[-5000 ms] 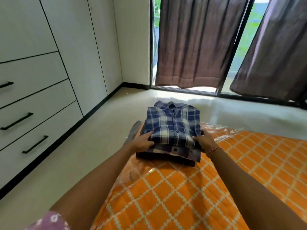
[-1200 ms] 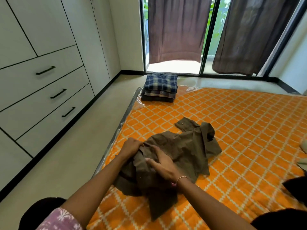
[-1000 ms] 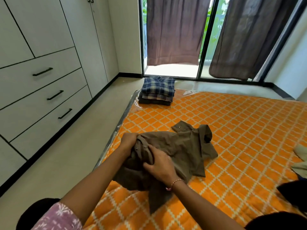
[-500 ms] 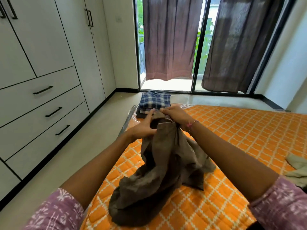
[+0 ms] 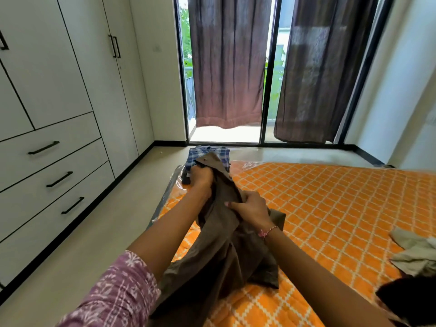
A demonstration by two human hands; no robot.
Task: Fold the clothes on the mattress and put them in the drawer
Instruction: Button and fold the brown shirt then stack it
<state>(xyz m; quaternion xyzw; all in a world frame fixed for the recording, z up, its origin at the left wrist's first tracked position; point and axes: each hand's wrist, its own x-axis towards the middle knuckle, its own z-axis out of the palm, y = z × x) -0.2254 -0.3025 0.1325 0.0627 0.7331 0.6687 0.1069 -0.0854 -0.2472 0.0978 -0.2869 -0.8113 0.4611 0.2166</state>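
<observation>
Lowered since half a second ago, the right hand (image 5: 251, 207) and left hand (image 5: 201, 178) clamp the limp, light brown shirt (image 5: 219, 251) mid-frame; best gripped at shoulder seams.

head-worn view looks forward and down, close over mattress (image 5: 330, 208).

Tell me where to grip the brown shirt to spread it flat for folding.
Grip the brown shirt at its raised top edge, one hand at each end, coming from above. The left hand already holds the high end near the button, and the right hand clutches lower down the same edge. The rest hangs bunched onto the mattress, so lifting by that edge would probably let it drop open.
</observation>
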